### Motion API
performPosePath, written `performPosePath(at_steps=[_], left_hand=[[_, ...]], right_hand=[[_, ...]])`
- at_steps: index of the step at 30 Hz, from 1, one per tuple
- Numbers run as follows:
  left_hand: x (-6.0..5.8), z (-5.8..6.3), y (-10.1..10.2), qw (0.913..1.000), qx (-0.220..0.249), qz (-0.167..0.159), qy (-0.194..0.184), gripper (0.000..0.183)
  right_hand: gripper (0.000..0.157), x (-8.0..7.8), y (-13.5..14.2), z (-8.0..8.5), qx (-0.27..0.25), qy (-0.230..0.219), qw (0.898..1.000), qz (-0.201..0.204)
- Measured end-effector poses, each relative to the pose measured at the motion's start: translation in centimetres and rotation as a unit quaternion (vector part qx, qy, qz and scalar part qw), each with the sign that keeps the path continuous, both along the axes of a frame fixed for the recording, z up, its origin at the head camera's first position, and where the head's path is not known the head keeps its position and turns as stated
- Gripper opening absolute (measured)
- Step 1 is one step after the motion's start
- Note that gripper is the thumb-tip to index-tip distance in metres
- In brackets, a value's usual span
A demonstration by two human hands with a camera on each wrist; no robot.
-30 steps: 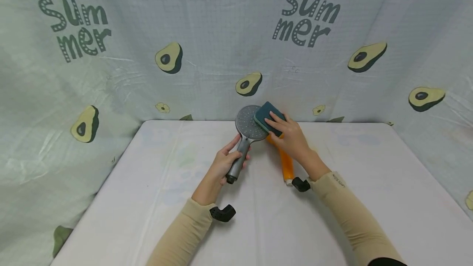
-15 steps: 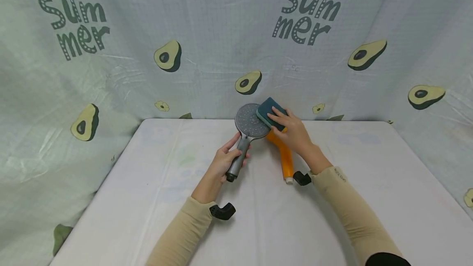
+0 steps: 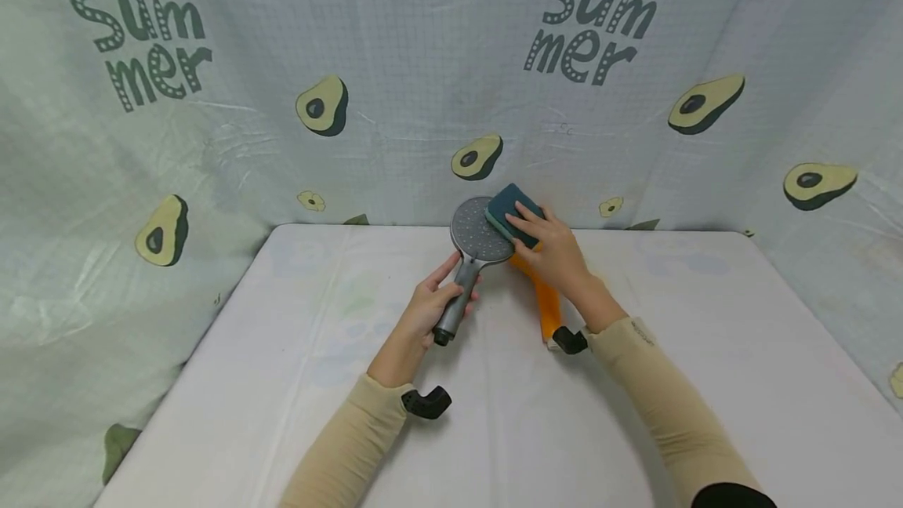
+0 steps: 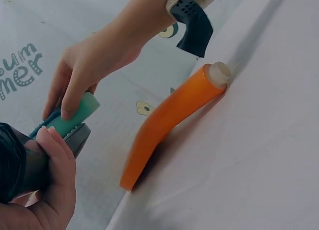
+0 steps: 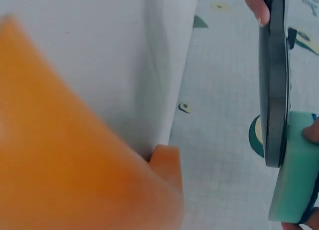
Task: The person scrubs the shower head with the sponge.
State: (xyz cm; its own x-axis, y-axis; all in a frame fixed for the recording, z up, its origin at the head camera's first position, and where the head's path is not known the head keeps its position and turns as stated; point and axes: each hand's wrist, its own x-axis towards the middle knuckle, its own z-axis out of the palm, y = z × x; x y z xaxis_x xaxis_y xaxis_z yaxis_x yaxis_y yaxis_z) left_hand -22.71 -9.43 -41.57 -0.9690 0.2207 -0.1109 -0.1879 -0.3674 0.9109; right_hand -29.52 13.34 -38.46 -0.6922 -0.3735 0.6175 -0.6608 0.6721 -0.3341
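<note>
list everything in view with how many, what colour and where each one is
table: 1, white, below everything
backdrop: 1, pale grey-green, behind the table
avocado prints: 5 whole in the head view, yellow-green and dark green, on the backdrop
"summer" prints: 2 in the head view, grey-green, on the backdrop
shower head: 1, grey, held at centre, tilted
sponge: 1, dark teal and light green, against the shower head
bent tube: 1, orange with whitish end, on the table
wrist pieces: 2, black, at the cuffs
sleeves: 2, beige, on both arms
left hand: 1, bare, holding the shower head
right hand: 1, bare, holding the sponge
</note>
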Motion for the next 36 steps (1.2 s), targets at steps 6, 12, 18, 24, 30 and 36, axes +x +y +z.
performPosePath(at_steps=[6, 12, 18, 24, 30, 36], left_hand=[[0.1, 0.0, 0.1, 1.0, 0.001, 0.002, 0.001, 0.069], [0.3, -0.1, 0.2, 1.0, 0.006, -0.005, 0.002, 0.07], [0.3, -0.4, 0.2, 1.0, 0.0, -0.009, 0.0, 0.069], [0.3, -0.5, 0.4, 1.0, -0.006, -0.007, -0.004, 0.07], [0.4, -0.3, 0.6, 0.9999, -0.014, -0.004, -0.002, 0.07], [0.5, -0.3, 0.7, 0.9996, -0.024, -0.015, 0.005, 0.071]], right_hand=[[0.042, -0.4, -0.6, 0.0, -0.012, 0.0, 1.0, -0.012], [0.042, 0.5, -2.1, -0.2, 0.032, 0.032, 0.999, 0.03], [0.041, 0.9, -3.7, -0.1, 0.063, 0.057, 0.992, 0.092], [0.041, 0.1, -3.2, -0.1, 0.044, 0.028, 0.995, 0.088], [0.043, -0.6, -1.8, 0.0, -0.005, -0.029, 0.999, 0.032], [0.044, -0.5, -1.7, 0.0, 0.001, -0.029, 1.0, -0.008]])
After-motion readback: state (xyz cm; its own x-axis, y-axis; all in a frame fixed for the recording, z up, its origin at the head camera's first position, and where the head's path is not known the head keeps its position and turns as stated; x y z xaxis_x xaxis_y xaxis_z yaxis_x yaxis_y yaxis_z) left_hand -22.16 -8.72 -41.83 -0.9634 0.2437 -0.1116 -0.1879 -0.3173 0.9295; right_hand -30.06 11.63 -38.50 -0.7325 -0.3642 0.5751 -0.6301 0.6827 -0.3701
